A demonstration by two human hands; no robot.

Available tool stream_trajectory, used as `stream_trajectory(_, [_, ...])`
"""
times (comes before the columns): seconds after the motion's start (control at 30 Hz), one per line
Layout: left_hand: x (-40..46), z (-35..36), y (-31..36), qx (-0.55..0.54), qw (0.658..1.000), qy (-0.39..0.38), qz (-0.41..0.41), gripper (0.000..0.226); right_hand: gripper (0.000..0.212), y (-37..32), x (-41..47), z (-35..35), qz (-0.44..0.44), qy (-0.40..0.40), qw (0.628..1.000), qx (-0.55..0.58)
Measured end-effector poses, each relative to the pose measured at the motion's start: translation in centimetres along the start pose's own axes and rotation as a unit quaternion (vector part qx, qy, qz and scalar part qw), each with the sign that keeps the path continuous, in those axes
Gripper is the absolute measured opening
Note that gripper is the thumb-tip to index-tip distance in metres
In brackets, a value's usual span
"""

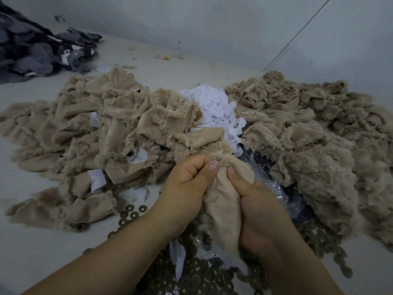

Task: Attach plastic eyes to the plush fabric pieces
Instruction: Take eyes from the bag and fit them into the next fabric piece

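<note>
Your left hand [187, 184] and right hand [255, 201] both pinch 1 tan plush piece [223, 201] above the washers [131, 213], thumbs pressing its top. Probably seating an eye, itself hidden; next needs a washer.

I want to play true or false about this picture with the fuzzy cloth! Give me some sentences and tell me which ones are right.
1. Both hands hold the same tan plush piece. True: the left hand and the right hand pinch it near its top.
2. The white scraps lie between two tan fabric heaps. True.
3. The round washers are bright red. False: they are dull brownish-grey.
4. The dark grey fabric pile sits at the far right. False: it is at the far left.
5. The right hand is lying flat on the table. False: its fingers are curled round the plush piece.
</note>
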State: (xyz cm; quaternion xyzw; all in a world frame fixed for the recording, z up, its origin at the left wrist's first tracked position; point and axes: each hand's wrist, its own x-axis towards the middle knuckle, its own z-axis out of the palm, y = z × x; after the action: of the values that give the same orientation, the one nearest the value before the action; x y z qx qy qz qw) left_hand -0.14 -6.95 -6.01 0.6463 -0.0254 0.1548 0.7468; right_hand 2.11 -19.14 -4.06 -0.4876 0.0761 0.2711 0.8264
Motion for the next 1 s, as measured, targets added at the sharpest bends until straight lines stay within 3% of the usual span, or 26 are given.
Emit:
stream_trajectory(0.23, [-0.01,0.39,-0.41,0.031,0.999,0.001,0.020,0.042,0.039,0.10,-0.03,0.03,-0.014,0.021,1.000,-0.002])
stream_trajectory(0.4, [0.06,0.34,-0.51,0.062,0.997,0.024,0.048,0.043,0.044,0.11,-0.22,0.03,-0.019,-0.013,1.000,0.003])
stream_trajectory(0.63, [-0.06,0.28,-0.84,0.056,0.996,0.041,0.048,0.039,0.055,0.14,-0.36,0.47,0.066,-0.035,0.996,0.048])
stream_trajectory(1.0, [0.25,0.48,-0.45,0.091,0.992,0.062,0.064,0.039,0.053,0.40,-0.43,0.54,0.133,-0.074,0.982,0.109])
